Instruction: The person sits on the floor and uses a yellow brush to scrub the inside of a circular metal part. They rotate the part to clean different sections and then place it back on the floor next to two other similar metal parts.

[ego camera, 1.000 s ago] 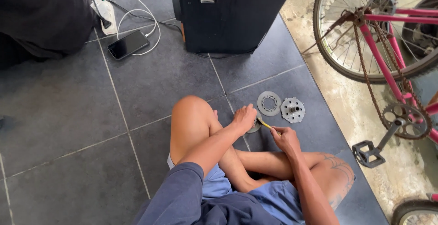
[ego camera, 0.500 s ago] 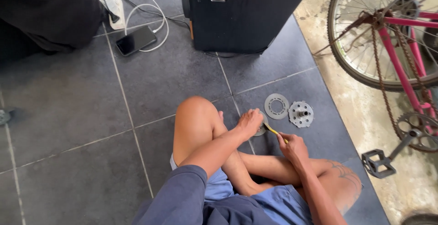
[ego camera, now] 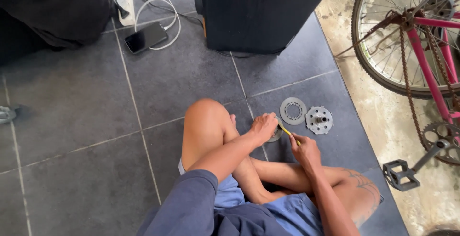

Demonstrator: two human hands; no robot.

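I sit cross-legged on dark floor tiles. My left hand (ego camera: 263,127) presses down on a round grey metal part (ego camera: 276,133) on the floor, mostly hidden under my fingers. My right hand (ego camera: 304,151) grips a thin yellow-handled tool (ego camera: 287,132) whose tip points into that part. Just beyond lie a flat grey ring-shaped disc (ego camera: 293,110) and a round grey plate with a centre hub (ego camera: 319,119), side by side on the tile.
A pink bicycle (ego camera: 424,44) with rusty chain, chainring and pedal (ego camera: 400,174) stands at the right on rough concrete. A tall black cabinet (ego camera: 258,11) stands ahead. A phone (ego camera: 146,37) with white cable and charger lies at far left.
The view has shifted so the scene sits further right and lower. Both hands stay on the part and tool in nearly the same pose.
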